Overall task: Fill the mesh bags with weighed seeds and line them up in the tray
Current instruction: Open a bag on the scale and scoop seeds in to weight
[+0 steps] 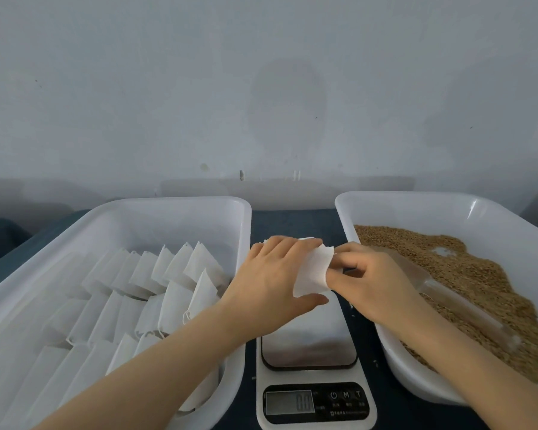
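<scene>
Head view looks down on 2 hands meeting over a small white mesh bag [312,271]. The left hand [274,274] grips the bag from its left side, fingers curled over the top and thumb underneath. The right hand [376,280] pinches the bag's right edge between thumb and fingertips. The bag hangs in the air between them, above the far end of a digital kitchen scale [316,395]. The scale's steel platform [308,342] lies just below and nearer than the hands, and its display [289,402] seems to read 0.0.

Left of the left hand and under its forearm sits a white plastic tray [168,201] holding more mesh bags [156,283] lined up in overlapping rows; whether they hold seeds cannot be told. Right of the right hand and beneath its forearm is a second white tray [416,197] with a spread of brown seeds [466,268] and a clear scoop [466,308] lying on them. Everything rests on a dark blue tabletop [292,221].
</scene>
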A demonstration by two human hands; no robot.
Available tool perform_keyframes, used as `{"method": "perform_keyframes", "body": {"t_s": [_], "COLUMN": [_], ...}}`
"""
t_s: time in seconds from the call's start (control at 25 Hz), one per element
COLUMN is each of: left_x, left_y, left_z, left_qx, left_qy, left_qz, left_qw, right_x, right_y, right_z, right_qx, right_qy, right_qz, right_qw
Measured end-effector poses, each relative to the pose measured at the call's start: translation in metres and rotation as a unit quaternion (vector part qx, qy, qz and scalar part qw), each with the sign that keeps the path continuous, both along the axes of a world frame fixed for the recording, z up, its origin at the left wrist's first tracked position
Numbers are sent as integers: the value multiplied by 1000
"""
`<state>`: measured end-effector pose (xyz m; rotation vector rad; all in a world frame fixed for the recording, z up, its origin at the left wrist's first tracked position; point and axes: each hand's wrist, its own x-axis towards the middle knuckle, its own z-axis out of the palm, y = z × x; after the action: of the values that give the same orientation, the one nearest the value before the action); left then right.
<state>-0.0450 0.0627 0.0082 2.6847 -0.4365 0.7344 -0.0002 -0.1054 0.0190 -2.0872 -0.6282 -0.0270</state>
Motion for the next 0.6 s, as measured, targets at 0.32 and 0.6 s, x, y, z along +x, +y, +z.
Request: {"method": "perform_keyframes", "body": {"t_s": [0.32,0.6], "left_x": [0,0], "left_y": [2,5], "left_z": [2,2], "left_qx": [-104,-127], "left_qy": [128,181], "left_qz": [-1,-10], "left_qw": [986,975], "right_x": [-3,9], "right_y": [1,-12], "right_z": [3,4], "right_qx": [46,48], "right_qy": [-17,-101], "right_qz": [28,-113], "right_qw": [998,987]}}
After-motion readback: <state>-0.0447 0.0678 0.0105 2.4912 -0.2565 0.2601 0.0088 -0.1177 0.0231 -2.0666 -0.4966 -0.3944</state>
